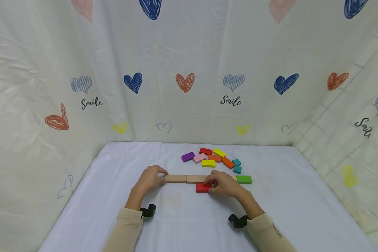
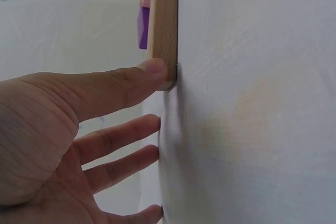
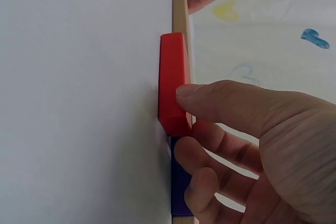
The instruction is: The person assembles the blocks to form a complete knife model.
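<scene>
A row of blocks lies across the table, with a light wooden block (image 1: 175,179) at its left end. My left hand (image 1: 151,177) pinches that end, thumb (image 2: 153,67) on the near side; its index finger is hidden in the left wrist view. Right of it is a second wooden block (image 1: 194,179). In front of this one my right hand (image 1: 225,184) grips a red block (image 3: 172,80) between thumb and fingers. A dark blue block (image 3: 180,179) in the row shows under the right hand in the right wrist view. A green block (image 1: 244,179) forms the right end.
Behind the row lies a loose group: a purple block (image 1: 188,156), a pink block (image 1: 199,158), a yellow block (image 1: 208,163), an orange block (image 1: 228,162), two teal pieces (image 1: 237,169) and others. A heart-print curtain (image 1: 189,115) hangs behind the white-covered table (image 1: 176,227).
</scene>
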The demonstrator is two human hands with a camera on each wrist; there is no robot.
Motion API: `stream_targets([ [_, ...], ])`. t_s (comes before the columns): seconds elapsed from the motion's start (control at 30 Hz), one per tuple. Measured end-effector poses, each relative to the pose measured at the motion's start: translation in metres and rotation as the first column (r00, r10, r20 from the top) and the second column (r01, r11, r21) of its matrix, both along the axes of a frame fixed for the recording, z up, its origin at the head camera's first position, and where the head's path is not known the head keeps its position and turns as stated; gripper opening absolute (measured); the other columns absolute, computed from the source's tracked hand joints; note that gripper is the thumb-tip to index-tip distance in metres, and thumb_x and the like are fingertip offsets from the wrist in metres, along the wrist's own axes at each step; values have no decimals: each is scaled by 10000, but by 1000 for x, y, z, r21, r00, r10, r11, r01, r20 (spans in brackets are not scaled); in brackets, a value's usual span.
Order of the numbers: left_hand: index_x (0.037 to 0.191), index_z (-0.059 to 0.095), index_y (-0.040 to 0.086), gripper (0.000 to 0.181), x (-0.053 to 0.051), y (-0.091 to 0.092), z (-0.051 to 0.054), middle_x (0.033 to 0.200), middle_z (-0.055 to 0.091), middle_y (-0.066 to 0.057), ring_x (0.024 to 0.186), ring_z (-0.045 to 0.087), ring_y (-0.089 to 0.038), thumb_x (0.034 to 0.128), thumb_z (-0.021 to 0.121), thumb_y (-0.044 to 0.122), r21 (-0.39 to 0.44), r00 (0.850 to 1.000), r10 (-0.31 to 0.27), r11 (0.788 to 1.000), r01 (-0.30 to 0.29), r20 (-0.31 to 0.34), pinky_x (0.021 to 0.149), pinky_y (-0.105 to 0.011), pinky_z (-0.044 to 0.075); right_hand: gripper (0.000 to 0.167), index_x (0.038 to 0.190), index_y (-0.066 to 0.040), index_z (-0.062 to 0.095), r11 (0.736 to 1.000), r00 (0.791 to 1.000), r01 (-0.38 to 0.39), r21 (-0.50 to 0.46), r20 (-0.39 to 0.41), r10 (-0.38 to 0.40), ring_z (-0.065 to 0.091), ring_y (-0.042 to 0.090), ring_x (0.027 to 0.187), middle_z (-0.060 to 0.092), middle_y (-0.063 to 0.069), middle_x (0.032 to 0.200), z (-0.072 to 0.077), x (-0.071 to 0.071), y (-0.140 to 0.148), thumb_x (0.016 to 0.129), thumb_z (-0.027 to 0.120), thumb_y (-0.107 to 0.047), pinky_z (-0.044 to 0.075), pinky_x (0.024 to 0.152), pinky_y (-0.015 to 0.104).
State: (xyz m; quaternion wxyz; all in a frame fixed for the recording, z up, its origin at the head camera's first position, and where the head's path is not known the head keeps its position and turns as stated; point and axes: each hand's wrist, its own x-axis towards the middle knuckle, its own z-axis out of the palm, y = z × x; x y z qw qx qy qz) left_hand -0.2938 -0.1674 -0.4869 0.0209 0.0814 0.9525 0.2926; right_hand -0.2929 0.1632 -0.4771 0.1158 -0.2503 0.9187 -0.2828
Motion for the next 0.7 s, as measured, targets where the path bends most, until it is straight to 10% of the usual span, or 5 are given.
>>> stream_targets([
  [0.7, 1082, 805, 174, 243, 0, 1, 1, 1276, 705, -98, 1279, 605, -339, 842, 830, 139, -1, 1000, 5, 1000, -5, 10, 1093, -543, 462, 256, 1081, -183, 775, 997, 999, 54, -47, -5, -55, 570, 133, 855, 639, -37, 941, -2, 1, -5, 839, 843, -138, 543, 740, 219],
])
